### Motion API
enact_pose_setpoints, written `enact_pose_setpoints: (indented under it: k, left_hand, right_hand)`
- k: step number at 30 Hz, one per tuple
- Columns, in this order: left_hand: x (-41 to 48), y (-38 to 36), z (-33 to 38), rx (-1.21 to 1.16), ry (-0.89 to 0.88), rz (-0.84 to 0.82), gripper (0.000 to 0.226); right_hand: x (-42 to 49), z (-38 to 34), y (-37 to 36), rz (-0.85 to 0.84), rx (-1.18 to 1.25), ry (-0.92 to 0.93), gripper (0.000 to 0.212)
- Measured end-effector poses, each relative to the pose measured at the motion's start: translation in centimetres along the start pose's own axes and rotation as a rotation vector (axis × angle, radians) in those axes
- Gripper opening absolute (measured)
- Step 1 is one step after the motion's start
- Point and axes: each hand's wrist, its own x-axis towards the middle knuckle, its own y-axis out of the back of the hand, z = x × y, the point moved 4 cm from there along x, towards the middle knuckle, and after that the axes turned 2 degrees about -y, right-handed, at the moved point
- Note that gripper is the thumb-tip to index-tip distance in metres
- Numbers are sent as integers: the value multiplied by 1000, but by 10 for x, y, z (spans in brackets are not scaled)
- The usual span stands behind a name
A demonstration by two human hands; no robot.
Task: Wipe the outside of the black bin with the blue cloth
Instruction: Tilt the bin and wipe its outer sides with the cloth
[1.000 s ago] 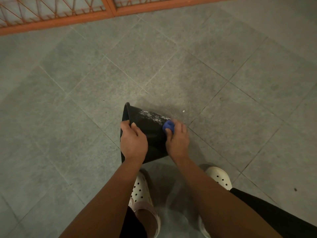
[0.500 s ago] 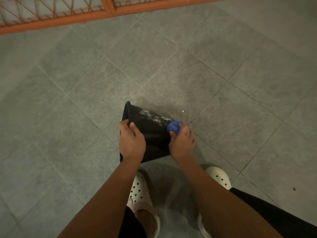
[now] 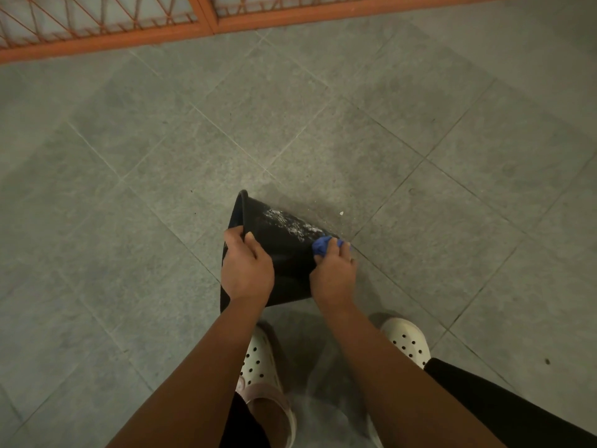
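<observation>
The left hand [image 3: 247, 266] is curled closed over the rim of the black bin [image 3: 284, 250], thumb on the inner side of the rim and fingers laid over the outer wall, holding it tipped on its side. The right hand [image 3: 334, 273] is closed around a bunched blue cloth [image 3: 324, 245], pressing it against the bin's outer wall near the narrow base end, at the lower end of a streak of white residue [image 3: 290, 223] on the black plastic.

The bin lies on the grey tiled floor [image 3: 420, 156], its open mouth facing left, its base pointing right; the inside cannot be seen from this angle. Just behind it, nearer the person, stand two white perforated clogs [image 3: 408, 342]. A small white speck [image 3: 341, 213] sits on the tile just beyond the bin. An orange metal grille [image 3: 200, 25] runs along the far edge of the floor, well apart from the bin.
</observation>
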Motion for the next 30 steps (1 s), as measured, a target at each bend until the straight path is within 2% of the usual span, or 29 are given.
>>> enact_pose_setpoints:
  k: [6,11,14,18,21,24,30]
  left_hand:
    - [-3,1,-1,-14,-18,-3,24]
    - [-3,-1,3,29,-81,0,21]
    - [0,2,-2,-5,-27,13,22]
    - [-2,3,-5,-41,-8,1,25]
    - [-2,4,-7,-50,16,-7,28]
    - [-1,4,-7,-51,25,-35,32]
    - [-4,3,-4,-79,-3,-44,32]
  right_hand:
    - [8,-5,10,49,-30,196,53]
    - [11,14,3,-2,16,-14,49]
    - [-8,-1,-3,99,75,120,45]
    - [5,0,-1,83,134,237,43]
    - [14,12,4,25,88,134,46]
    - [0,9,-1,69,19,66,44]
    - [0,-5,0,163,152,291,33]
